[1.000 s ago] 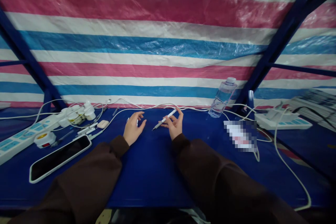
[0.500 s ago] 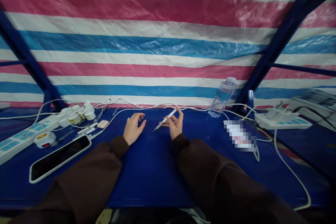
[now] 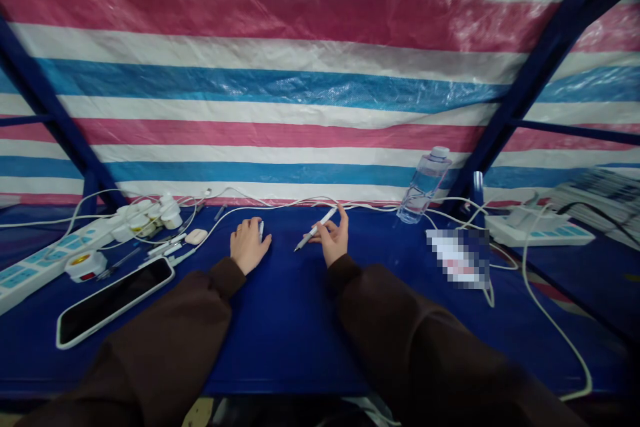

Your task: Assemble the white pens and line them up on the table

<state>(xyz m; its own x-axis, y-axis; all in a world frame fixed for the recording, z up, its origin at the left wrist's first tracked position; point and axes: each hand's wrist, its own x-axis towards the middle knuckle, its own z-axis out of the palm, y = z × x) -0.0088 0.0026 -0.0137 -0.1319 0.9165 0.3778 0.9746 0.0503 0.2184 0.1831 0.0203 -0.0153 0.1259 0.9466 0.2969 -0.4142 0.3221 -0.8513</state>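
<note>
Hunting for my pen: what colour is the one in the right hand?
The pen in the right hand is white with a grey tip; the head view shows it best.

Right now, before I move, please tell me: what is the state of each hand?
Left hand: curled over a small white thing; cannot tell if it grips it.
Right hand: closed, holding a white pen.

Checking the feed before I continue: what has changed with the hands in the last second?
The left hand has lowered and curled, its fingers now over a small white object. The right hand keeps the white pen pinched, barely shifted. The white power strip and clear plastic bottle stayed put.
</note>
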